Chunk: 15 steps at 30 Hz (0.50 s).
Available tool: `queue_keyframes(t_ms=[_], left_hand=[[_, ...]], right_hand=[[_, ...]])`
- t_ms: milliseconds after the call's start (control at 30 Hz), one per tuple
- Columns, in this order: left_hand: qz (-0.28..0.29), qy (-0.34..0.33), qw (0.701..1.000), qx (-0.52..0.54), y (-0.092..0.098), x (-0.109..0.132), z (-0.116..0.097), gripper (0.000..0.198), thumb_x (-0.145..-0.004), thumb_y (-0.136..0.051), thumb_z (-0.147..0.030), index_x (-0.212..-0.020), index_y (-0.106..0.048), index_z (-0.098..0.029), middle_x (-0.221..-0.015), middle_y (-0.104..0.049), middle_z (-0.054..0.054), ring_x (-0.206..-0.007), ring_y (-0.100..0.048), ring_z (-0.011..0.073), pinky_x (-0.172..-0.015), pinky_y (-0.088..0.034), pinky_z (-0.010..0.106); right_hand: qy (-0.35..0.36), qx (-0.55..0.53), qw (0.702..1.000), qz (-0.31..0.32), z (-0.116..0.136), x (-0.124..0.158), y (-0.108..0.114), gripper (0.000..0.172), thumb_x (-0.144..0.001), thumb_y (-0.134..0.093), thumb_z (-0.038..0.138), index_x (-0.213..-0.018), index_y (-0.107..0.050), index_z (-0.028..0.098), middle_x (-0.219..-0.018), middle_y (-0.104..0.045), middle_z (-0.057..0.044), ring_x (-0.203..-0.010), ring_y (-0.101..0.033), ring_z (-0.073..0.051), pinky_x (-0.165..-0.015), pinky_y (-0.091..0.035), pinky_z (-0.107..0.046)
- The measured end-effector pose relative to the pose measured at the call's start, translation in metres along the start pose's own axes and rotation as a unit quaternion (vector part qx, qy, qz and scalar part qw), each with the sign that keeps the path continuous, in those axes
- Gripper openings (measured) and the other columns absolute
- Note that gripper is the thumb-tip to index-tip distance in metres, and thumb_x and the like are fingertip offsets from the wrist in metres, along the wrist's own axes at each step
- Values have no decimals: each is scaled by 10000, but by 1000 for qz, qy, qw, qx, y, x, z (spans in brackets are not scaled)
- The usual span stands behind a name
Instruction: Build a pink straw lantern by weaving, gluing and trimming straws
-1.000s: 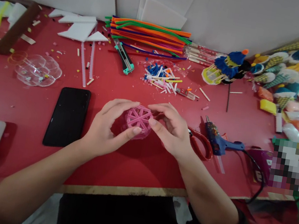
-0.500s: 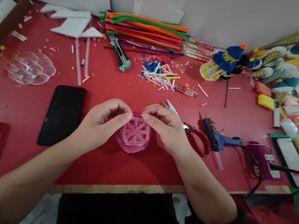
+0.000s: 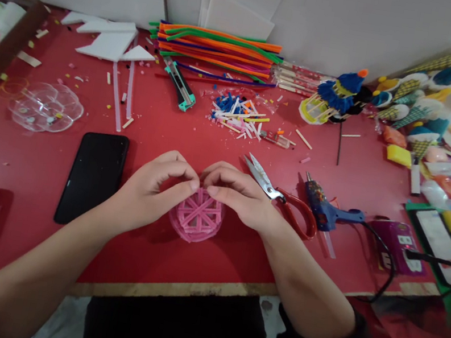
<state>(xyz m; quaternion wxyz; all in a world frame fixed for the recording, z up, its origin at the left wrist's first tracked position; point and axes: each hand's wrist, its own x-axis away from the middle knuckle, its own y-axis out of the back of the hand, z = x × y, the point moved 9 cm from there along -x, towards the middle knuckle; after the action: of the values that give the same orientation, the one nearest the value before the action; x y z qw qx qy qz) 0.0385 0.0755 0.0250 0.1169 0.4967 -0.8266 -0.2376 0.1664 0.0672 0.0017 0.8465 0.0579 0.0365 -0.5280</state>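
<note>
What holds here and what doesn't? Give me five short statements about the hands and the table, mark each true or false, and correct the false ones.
1. The left hand and the right hand both have fingertips on the far rim of the pink stick wheel. True.
2. The red-handled scissors lie left of the black phone. False: they lie just right of the right hand.
3. The right hand holds the blue glue gun. False: it lies on the red table, right of the scissors.
4. The black phone lies flat, left of the left hand. True.
5. The pipe cleaners are bundled near the back wall. True.
</note>
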Motion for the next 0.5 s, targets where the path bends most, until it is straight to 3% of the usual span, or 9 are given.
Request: queue_keyframes(t_ms=[233, 500], left_hand=[[14, -38, 999, 10, -6, 2, -7, 183, -887, -603, -304, -744, -673, -214, -850, -575, 10, -764, -556, 152, -794, -507, 304], [18, -3, 996, 83, -10, 1, 1, 188, -867, -610, -301, -710, -670, -216, -800, -562, -1, -729, -552, 142, -791, -504, 303]], right_hand=[[-28, -21, 999, -5, -3, -1, -2, 94, -843, -689, 276, -770, -662, 224, -959, -584, -22, -958, -583, -174, -961, -464, -370], [-83, -85, 993, 2, -7, 2, -7, 64, -818, -676, 227, -757, -666, 212, -1041, -522, -29, -1012, -548, -165, -996, -437, -359]])
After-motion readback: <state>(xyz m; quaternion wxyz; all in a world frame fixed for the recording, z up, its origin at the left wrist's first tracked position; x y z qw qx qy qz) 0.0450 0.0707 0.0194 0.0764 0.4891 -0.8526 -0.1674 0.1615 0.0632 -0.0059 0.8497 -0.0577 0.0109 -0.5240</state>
